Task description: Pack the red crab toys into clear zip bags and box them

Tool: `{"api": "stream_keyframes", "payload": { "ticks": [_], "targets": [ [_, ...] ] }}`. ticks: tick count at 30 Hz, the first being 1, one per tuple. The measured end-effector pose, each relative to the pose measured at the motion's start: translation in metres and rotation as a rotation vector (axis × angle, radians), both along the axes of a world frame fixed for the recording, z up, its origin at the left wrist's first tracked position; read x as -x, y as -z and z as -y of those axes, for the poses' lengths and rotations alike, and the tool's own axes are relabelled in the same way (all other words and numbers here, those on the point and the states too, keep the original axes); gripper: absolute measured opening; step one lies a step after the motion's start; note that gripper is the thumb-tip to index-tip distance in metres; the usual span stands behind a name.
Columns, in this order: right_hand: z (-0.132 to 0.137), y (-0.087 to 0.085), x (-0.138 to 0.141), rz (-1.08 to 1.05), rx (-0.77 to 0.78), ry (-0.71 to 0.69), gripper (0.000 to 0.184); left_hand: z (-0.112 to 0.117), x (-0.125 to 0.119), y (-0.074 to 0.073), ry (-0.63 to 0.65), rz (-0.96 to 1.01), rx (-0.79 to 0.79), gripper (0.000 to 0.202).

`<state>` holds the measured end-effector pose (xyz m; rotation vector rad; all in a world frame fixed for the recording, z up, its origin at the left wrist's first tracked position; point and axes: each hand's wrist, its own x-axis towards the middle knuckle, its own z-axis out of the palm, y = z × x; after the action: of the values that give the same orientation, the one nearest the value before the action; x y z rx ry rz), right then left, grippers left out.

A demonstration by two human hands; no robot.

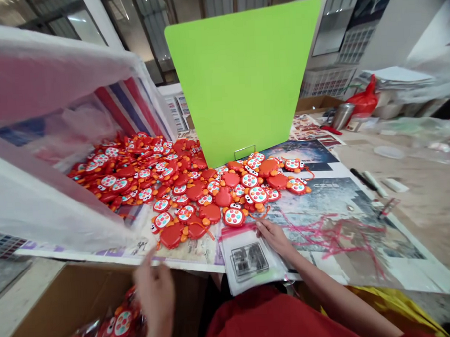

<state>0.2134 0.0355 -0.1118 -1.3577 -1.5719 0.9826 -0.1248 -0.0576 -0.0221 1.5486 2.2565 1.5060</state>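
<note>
My right hand (275,237) has its thumb and fingers closed on the pink-edged top of a clear zip bag (251,259). The bag lies on a stack of similar bags at the table's front edge, with black print on its face. My left hand (156,290) is smeared by motion above an open cardboard box (40,300), near the table's front edge; its fingers are not clear. Inside that box are bagged red toys (123,322). Red crab-shaped toys (234,217) with dotted white faces, some face down, are heaped beyond both hands.
A white woven sack (58,205) on its side spills toys at left. Behind the heap stands an upright green board (243,83). Pink plastic strips (335,233) lie at right, near a black pen (362,179). Farther back are a metal cup (342,116) and a red bag (364,100).
</note>
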Motion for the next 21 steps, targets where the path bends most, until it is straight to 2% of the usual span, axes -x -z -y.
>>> {"api": "stream_keyframes", "payload": {
  "ticks": [3, 4, 5, 8, 12, 14, 18, 21],
  "targets": [
    [0.002, 0.003, -0.002, -0.003, -0.002, -0.007, 0.046, -0.037, -0.086, 0.023, 0.552, 0.012, 0.212, 0.028],
    [0.002, 0.004, -0.003, -0.001, -0.001, -0.013, 0.046, -0.045, -0.110, 0.031, 0.653, -0.027, 0.256, 0.029],
    [0.002, 0.005, -0.003, 0.004, 0.002, -0.018, 0.046, -0.051, -0.128, 0.039, 0.692, -0.108, 0.304, 0.029],
    [-0.004, 0.001, 0.000, 0.073, -0.067, -0.036, 0.043, -0.060, -0.159, 0.058, 0.623, -0.371, 0.433, 0.025],
    [-0.028, -0.015, 0.022, 0.276, -0.349, -0.096, 0.034, -0.064, -0.166, 0.075, 0.507, -0.573, 0.471, 0.022],
    [-0.042, -0.022, 0.039, 0.391, -0.400, -0.139, 0.033, -0.065, -0.167, 0.081, 0.479, -0.617, 0.474, 0.023],
    [-0.060, -0.030, 0.068, 0.670, -0.272, -0.203, 0.055, -0.066, -0.169, 0.092, 0.423, -0.645, 0.447, 0.025],
    [-0.067, -0.032, 0.078, 0.798, -0.185, -0.262, 0.067, -0.067, -0.171, 0.098, 0.393, -0.632, 0.428, 0.024]
  ]
}}
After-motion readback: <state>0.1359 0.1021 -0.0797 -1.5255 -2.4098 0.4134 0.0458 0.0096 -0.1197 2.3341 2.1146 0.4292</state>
